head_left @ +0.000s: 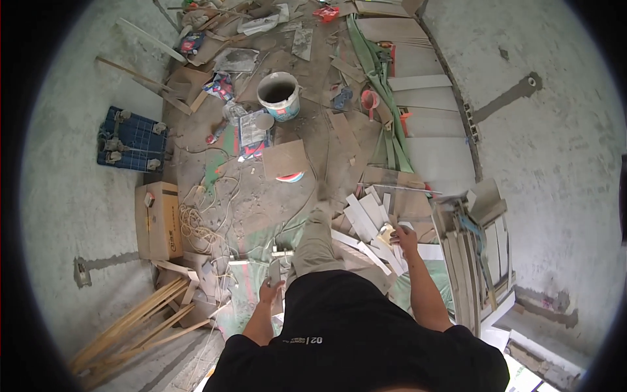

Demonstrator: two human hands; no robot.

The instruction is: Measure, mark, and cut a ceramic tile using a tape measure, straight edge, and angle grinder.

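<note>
My left hand (270,291) hangs low beside my left thigh, its fingers closed round a narrow grey flat strip (275,273) that stands upright. On the other side, my right hand (405,239) is closed at the edge of a small cream-yellow object (386,233), whose kind I cannot make out. Below and around that hand lies a loose heap of white and pale grey board offcuts (361,217). One of my legs (316,240), in light trousers, is stretched forward over the dusty floor.
Ahead stands a bucket (279,98) near a brown board piece (285,159). Tangled cables (199,225), a cardboard box (158,221) and wooden strips (134,326) line the left. Stacked boards (465,251) lean at the right wall, beyond them a green sheet (385,111).
</note>
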